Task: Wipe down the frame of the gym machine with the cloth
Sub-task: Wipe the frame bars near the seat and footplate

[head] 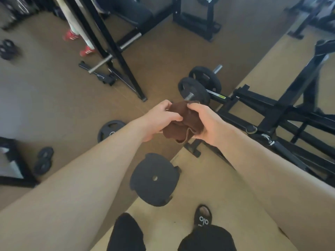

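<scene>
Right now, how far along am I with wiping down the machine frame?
Barely started. Both your left hand and right hand grip the bunched brown cloth in mid-air, off the black machine frame at right. The cloth is ready; no wiping shows yet, so the whole frame remains.

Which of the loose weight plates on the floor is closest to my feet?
The large black plate lying flat just ahead of your sandal. The other loose plates lie farther off to your left.

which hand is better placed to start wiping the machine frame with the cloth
Probably the right hand: it grips the brown cloth and is nearer the black frame. The left hand grips it on the far side.
</scene>
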`<state>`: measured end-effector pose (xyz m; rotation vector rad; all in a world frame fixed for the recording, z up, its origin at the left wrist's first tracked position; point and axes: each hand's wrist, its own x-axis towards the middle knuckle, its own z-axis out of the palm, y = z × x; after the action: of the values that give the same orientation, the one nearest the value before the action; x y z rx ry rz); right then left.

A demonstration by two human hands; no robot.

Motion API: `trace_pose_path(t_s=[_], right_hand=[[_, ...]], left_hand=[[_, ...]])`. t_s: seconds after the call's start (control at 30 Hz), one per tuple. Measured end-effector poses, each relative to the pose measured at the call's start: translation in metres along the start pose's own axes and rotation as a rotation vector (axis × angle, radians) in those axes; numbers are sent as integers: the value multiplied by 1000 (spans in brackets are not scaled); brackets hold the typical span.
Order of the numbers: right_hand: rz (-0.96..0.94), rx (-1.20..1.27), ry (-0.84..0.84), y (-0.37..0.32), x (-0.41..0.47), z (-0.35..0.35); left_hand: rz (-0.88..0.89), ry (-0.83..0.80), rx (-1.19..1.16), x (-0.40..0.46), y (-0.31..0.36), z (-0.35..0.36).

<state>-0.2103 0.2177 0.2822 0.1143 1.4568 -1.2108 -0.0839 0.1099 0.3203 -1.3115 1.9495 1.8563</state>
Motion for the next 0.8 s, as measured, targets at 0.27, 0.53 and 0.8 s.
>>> trace_pose_path(t_s=[0.27, 0.53, 0.8], right_hand=[[-176, -185, 170, -12, 43, 92], [-132, 181, 82, -18, 99, 226], [-129, 337, 260, -42, 115, 292]], left_hand=[[98, -1, 129, 37, -10, -104], [159, -282, 294, 117, -11, -252], [175, -421, 334, 153, 16, -313]])
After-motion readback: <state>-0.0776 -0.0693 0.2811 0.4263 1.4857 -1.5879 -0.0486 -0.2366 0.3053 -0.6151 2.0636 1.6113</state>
